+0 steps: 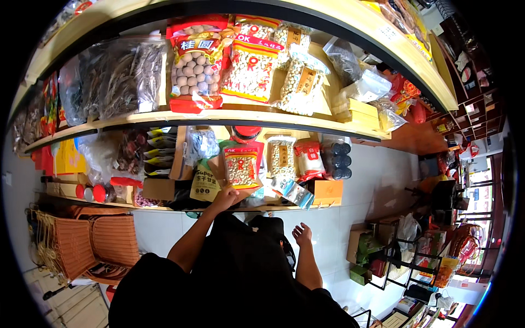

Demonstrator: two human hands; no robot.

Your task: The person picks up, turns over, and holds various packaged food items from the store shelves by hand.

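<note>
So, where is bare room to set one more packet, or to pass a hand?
The upper shelf shows a small bare patch between the white packet and yellow boxes. To pass a hand, use the space over the floor tiles, between the right hand and cardboard box. The lower shelf is crowded around the left hand.

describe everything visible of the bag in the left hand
The bag is a plastic-looking packet with red and yellow borders, its clear front showing small pale pieces. It looks filled and upright in view, below the upper shelf, in front of a red-lidded container. The left hand holds its bottom edge.
</note>
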